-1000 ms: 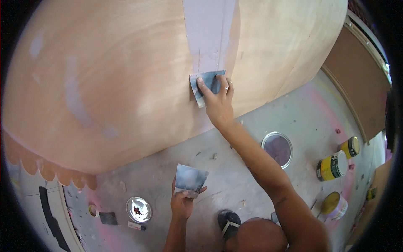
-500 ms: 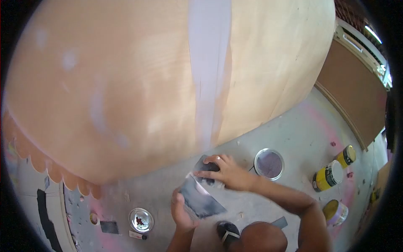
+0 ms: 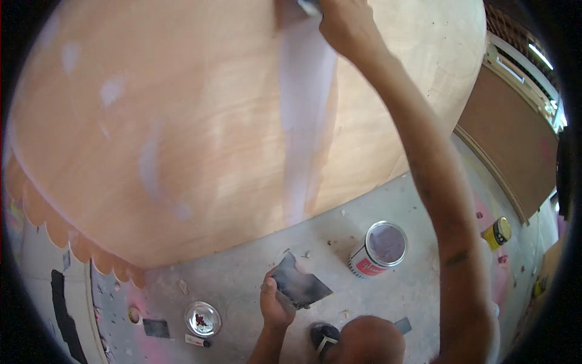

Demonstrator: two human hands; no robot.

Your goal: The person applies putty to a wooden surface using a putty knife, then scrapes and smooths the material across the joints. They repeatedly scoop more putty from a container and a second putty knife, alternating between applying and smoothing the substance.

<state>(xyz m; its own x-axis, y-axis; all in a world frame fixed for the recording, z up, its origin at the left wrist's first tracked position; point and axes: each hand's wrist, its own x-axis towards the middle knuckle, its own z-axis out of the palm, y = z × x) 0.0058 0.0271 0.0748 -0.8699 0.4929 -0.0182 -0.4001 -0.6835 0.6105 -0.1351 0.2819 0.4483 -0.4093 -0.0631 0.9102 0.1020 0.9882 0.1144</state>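
Note:
My left hand (image 3: 277,306) grips a dark flat plate (image 3: 306,284) smeared with pale filler, low in front of the panel. My right hand (image 3: 351,27) is raised to the top edge of the view, its fingers closed on a dark putty spreader (image 3: 308,6). Most of the spreader lies beyond the frame. It is at the upper part of a lilac-grey filler strip (image 3: 308,91) running down the curved wooden panel (image 3: 212,121). To the right of the plate stands an opened can of lilac-grey filler (image 3: 387,242) on the floor.
A lid with dark red bits (image 3: 203,318) lies on the floor at left, beside a small tube (image 3: 198,341) and a dark square sheet (image 3: 156,328). A yellow can (image 3: 498,232) stands at right. My knee (image 3: 373,340) and shoe (image 3: 324,335) are at the bottom.
My right hand has moved from the plate up to the top of the panel with the spreader. My left hand has shifted slightly right, still holding the plate.

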